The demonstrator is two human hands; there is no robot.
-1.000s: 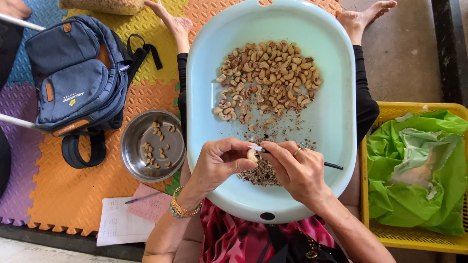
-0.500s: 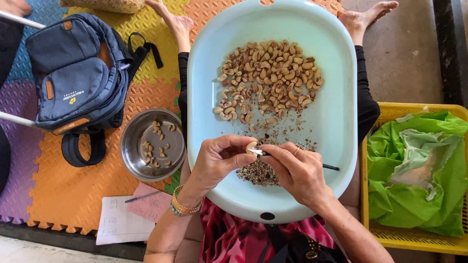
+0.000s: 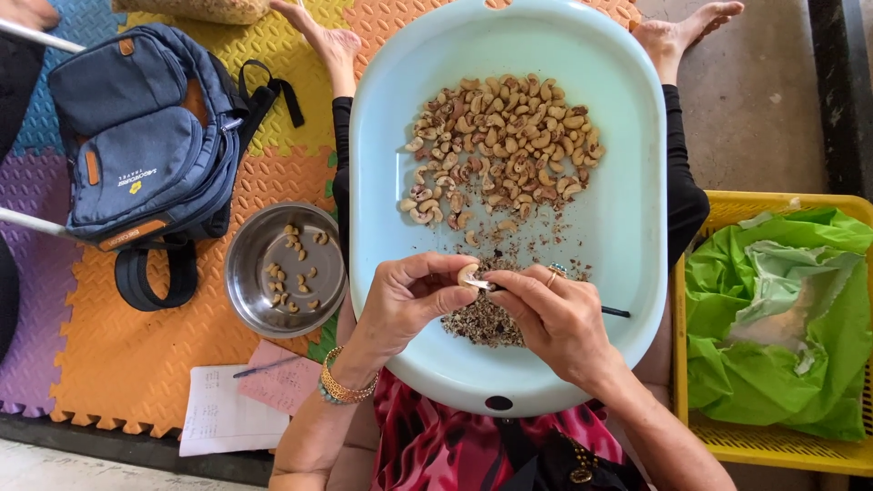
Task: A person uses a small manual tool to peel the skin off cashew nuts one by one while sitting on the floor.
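A large pale blue oval tub [image 3: 627, 227] rests on my lap. A heap of cashew nuts [image 3: 500, 141] lies in its far half, some pale, some with brown skin. My left hand [image 3: 409, 300] pinches a single pale cashew nut [image 3: 469, 275] over the near part of the tub. My right hand [image 3: 550, 318] holds a thin dark-handled tool [image 3: 611, 311] with its tip against that nut. Under both hands sits a small pile of brown skin scraps [image 3: 482, 323].
A steel bowl [image 3: 250, 273] with a few peeled nuts stands left of the tub on foam mats. A blue backpack [image 3: 145, 136] lies further left. Papers and a pen [image 3: 232, 400] lie near my left arm. A yellow crate [image 3: 773, 436] with green plastic sits right.
My hands have stayed over the scrap pile, with only small finger shifts on the nut. Nothing else has moved.
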